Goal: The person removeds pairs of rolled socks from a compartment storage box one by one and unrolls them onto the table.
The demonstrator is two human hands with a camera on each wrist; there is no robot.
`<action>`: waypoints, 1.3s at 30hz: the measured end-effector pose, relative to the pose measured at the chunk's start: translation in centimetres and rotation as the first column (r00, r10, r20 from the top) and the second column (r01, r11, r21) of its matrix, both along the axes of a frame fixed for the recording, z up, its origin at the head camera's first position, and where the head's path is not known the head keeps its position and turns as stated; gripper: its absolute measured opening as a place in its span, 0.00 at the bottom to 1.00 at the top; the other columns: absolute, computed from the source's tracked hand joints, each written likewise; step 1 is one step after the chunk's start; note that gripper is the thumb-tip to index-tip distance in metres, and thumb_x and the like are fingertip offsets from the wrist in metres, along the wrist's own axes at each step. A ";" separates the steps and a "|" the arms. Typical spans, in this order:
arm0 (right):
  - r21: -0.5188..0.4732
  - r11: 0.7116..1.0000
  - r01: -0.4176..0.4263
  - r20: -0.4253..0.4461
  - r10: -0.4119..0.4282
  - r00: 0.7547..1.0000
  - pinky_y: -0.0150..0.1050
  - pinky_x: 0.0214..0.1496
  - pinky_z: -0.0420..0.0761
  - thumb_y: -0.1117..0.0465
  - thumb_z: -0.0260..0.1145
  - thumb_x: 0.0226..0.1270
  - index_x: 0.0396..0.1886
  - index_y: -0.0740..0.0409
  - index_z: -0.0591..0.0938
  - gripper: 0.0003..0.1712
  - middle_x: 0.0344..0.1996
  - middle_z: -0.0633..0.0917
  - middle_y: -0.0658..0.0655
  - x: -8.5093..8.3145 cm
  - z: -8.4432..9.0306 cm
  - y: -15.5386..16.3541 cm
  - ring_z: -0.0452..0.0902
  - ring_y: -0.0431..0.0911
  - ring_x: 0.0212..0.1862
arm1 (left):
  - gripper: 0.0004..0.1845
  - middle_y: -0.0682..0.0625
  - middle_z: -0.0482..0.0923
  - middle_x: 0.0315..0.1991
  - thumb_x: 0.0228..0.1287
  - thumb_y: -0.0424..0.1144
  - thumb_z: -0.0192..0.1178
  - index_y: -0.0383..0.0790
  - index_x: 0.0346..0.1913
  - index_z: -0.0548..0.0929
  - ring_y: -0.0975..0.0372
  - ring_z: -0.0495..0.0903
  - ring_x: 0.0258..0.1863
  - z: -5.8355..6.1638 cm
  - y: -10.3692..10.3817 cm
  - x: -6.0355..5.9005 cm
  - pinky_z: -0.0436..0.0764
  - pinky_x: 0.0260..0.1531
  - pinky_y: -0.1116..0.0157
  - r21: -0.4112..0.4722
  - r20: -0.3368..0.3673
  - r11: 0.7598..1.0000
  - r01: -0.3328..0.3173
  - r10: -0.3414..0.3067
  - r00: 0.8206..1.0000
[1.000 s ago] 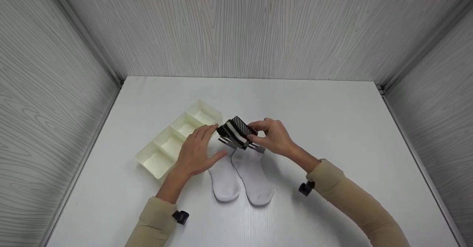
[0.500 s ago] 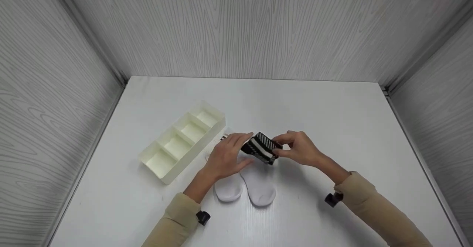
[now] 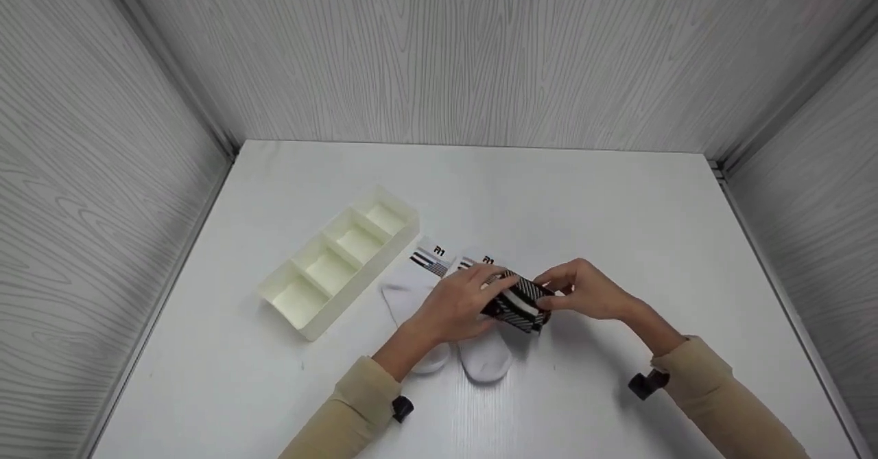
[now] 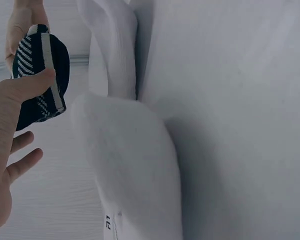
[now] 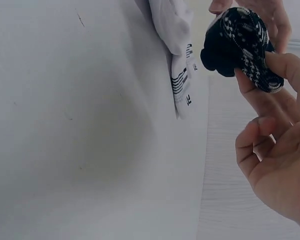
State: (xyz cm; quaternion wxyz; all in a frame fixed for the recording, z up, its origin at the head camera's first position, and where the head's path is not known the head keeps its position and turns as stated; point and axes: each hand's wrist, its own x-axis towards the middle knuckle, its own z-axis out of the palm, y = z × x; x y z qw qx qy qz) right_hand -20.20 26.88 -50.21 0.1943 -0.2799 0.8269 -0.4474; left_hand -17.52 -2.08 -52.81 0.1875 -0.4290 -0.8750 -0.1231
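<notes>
Both hands pinch rolled black striped sock [image 3: 518,302] above white socks [image 3: 483,349]: left hand [image 3: 461,301], right hand [image 3: 588,293]. Cream divider tray [image 3: 312,322] left of socks, four compartments bare.

I see both forearms reaching in and meeting at the middle. My left hand [image 3: 458,301] and right hand [image 3: 588,293] face each other, fingertips curled and pinching between them.

The left hand [image 3: 458,301] hides perhaps half of the white socks [image 3: 483,356].
</notes>
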 end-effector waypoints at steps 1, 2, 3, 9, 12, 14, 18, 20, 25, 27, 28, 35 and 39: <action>-0.021 1.000 -0.010 0.037 0.011 0.999 0.28 0.38 0.79 0.62 0.73 0.70 0.54 0.59 0.90 0.15 0.41 0.94 0.58 0.0 -0.2 0.4 0.87 0.35 0.37 | 0.37 0.49 0.82 0.63 0.61 0.52 0.75 0.49 0.72 0.76 0.57 0.83 0.63 -0.1 0.3 0.1 0.84 0.61 0.63 -0.013 -0.022 1.000 0.003 -0.003 1.000; -0.039 0.999 -0.016 0.072 0.019 0.997 0.28 0.40 0.82 0.63 0.73 0.70 0.55 0.61 0.89 0.15 0.42 0.94 0.59 0.1 -0.4 0.8 0.89 0.35 0.38 | 0.35 0.49 0.82 0.61 0.62 0.52 0.75 0.49 0.71 0.77 0.58 0.83 0.62 -0.1 0.6 0.3 0.84 0.61 0.64 -0.023 -0.043 1.000 0.006 -0.007 0.999; -0.056 0.998 -0.019 0.106 0.025 0.994 0.30 0.41 0.84 0.64 0.72 0.70 0.55 0.63 0.89 0.16 0.42 0.94 0.58 0.2 -0.6 1.2 0.90 0.36 0.40 | 0.33 0.50 0.83 0.59 0.62 0.53 0.74 0.48 0.69 0.79 0.59 0.84 0.60 -0.1 1.0 0.4 0.84 0.60 0.65 -0.036 -0.066 0.999 0.010 -0.012 0.998; -0.100 0.995 -0.022 0.244 0.046 0.969 0.33 0.45 0.86 0.66 0.69 0.72 0.57 0.68 0.86 0.17 0.42 0.94 0.51 0.8 -1.7 3.1 0.91 0.38 0.43 | 0.24 0.55 0.87 0.45 0.60 0.57 0.72 0.48 0.53 0.86 0.62 0.85 0.46 -0.1 2.7 1.5 0.84 0.50 0.67 -0.105 -0.189 0.994 0.009 -0.028 0.982; -0.086 0.996 -0.024 0.270 0.047 0.962 0.33 0.45 0.86 0.65 0.68 0.74 0.58 0.66 0.86 0.16 0.43 0.94 0.49 1.3 -2.1 3.7 0.90 0.37 0.44 | 0.23 0.57 0.87 0.41 0.57 0.61 0.71 0.51 0.48 0.86 0.64 0.84 0.41 -0.3 3.4 1.9 0.82 0.40 0.69 -0.138 -0.215 0.990 -0.010 -0.020 0.976; -0.059 0.998 -0.015 0.264 0.030 0.964 0.31 0.41 0.83 0.63 0.68 0.75 0.58 0.63 0.86 0.16 0.42 0.93 0.47 1.8 -2.4 4.1 0.86 0.33 0.39 | 0.23 0.57 0.87 0.40 0.56 0.63 0.70 0.51 0.46 0.86 0.64 0.83 0.39 -0.5 3.8 2.2 0.81 0.36 0.69 -0.158 -0.212 0.987 -0.018 -0.016 0.977; -0.003 1.000 0.018 0.220 -0.017 0.975 0.28 0.34 0.75 0.59 0.66 0.78 0.60 0.58 0.86 0.16 0.39 0.89 0.46 3.0 -3.0 4.9 0.75 0.31 0.32 | 0.21 0.58 0.87 0.38 0.58 0.64 0.69 0.52 0.44 0.87 0.65 0.83 0.37 -0.9 4.8 2.9 0.79 0.34 0.68 -0.183 -0.172 0.983 -0.030 -0.002 0.985; 0.019 0.999 0.033 0.182 -0.036 0.983 0.28 0.33 0.74 0.59 0.66 0.78 0.60 0.57 0.86 0.16 0.39 0.88 0.48 3.4 -3.2 5.1 0.74 0.32 0.32 | 0.21 0.58 0.87 0.38 0.59 0.64 0.68 0.51 0.43 0.87 0.65 0.82 0.36 -1.0 5.4 3.2 0.79 0.33 0.68 -0.200 -0.149 0.979 -0.040 0.010 0.989; 0.088 0.994 0.061 0.059 -0.066 0.996 0.29 0.32 0.74 0.58 0.66 0.77 0.59 0.52 0.87 0.15 0.41 0.88 0.53 4.5 -3.4 5.4 0.76 0.34 0.33 | 0.21 0.58 0.86 0.36 0.59 0.64 0.67 0.51 0.41 0.87 0.65 0.82 0.35 -1.5 6.5 3.9 0.79 0.31 0.68 -0.223 -0.112 0.973 -0.053 0.028 0.993; 0.127 0.989 0.075 0.013 -0.077 0.997 0.29 0.31 0.75 0.58 0.67 0.77 0.58 0.50 0.88 0.14 0.41 0.89 0.53 5.0 -3.5 5.4 0.76 0.34 0.32 | 0.20 0.58 0.86 0.35 0.59 0.64 0.67 0.52 0.40 0.87 0.65 0.81 0.34 -1.8 6.8 4.1 0.79 0.30 0.69 -0.223 -0.111 0.973 -0.057 0.033 0.993; 0.146 0.986 0.083 -0.010 -0.083 0.997 0.30 0.32 0.76 0.58 0.67 0.76 0.57 0.50 0.88 0.14 0.41 0.89 0.53 5.2 -3.5 5.4 0.77 0.34 0.32 | 0.20 0.59 0.86 0.35 0.58 0.64 0.67 0.52 0.40 0.88 0.65 0.81 0.34 -1.8 6.9 4.2 0.78 0.29 0.69 -0.221 -0.110 0.974 -0.059 0.035 0.993; 0.190 0.961 0.199 -0.316 -0.132 0.940 0.34 0.40 0.82 0.63 0.71 0.71 0.52 0.47 0.89 0.13 0.46 0.91 0.47 6.8 -3.9 4.7 0.81 0.38 0.42 | 0.21 0.59 0.86 0.35 0.59 0.65 0.67 0.52 0.39 0.88 0.64 0.82 0.34 -2.3 7.3 4.3 0.78 0.28 0.68 -0.228 -0.086 0.971 -0.075 0.057 0.995; 0.169 0.947 0.274 -0.534 -0.145 0.833 0.32 0.41 0.82 0.67 0.74 0.65 0.49 0.45 0.90 0.16 0.45 0.90 0.42 7.5 -4.2 4.4 0.81 0.39 0.44 | 0.22 0.58 0.86 0.38 0.64 0.65 0.64 0.50 0.43 0.88 0.63 0.82 0.37 -2.3 7.4 4.2 0.78 0.30 0.67 -0.251 -0.021 0.965 -0.075 0.072 0.997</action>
